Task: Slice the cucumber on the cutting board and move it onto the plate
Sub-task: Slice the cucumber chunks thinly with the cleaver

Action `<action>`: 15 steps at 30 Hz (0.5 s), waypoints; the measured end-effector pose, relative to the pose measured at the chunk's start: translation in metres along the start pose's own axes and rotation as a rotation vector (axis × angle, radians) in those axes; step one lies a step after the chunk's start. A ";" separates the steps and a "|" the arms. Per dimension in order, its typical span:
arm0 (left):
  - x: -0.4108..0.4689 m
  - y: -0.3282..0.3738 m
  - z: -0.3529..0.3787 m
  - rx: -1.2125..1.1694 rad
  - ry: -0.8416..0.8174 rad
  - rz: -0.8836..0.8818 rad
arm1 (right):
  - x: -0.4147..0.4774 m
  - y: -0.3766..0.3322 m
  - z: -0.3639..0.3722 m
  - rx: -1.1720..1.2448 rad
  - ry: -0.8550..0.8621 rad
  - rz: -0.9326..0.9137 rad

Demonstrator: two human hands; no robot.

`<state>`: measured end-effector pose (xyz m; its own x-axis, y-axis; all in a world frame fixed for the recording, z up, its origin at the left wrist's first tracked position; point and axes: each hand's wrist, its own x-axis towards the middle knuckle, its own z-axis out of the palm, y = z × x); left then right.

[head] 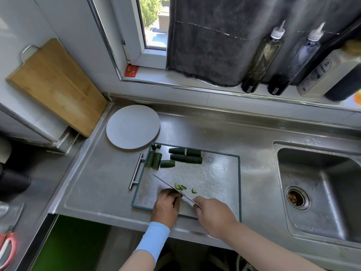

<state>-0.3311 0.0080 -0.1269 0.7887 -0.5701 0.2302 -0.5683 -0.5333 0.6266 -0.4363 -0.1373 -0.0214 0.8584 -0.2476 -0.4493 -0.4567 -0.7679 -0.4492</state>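
Now the right hand [214, 217] grips a steel-bladed knife [172, 189], the curled left hand [166, 205] beside it on the teal-rimmed cutting board [214, 178]. Dark green cucumber chunks [185, 156] lie at the board's far edge, near the round grey plate [132, 127].

Counts of the things seen on and around the worktop

Two hands [166, 207] are seen, one knife [172, 189], one plate [132, 127] and two cutting boards: a steel one [214, 178] and a wooden one [52, 85]. Five long cucumber pieces [185, 155], two small end bits [156, 146] and about three thin slices [180, 186] are counted. Four bottles [261, 57] are lined on the sill; one sink [320, 190] is seen.
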 end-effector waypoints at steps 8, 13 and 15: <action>0.002 0.000 0.000 -0.011 0.009 0.017 | -0.001 0.001 0.000 0.008 -0.013 0.021; 0.000 -0.002 0.001 -0.013 0.017 0.020 | 0.006 -0.001 0.001 0.001 -0.031 0.036; -0.001 -0.002 0.001 -0.010 0.020 0.024 | 0.010 -0.003 0.003 -0.007 -0.037 0.045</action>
<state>-0.3313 0.0088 -0.1290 0.7796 -0.5697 0.2601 -0.5848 -0.5136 0.6279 -0.4274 -0.1356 -0.0267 0.8274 -0.2602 -0.4978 -0.4931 -0.7607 -0.4220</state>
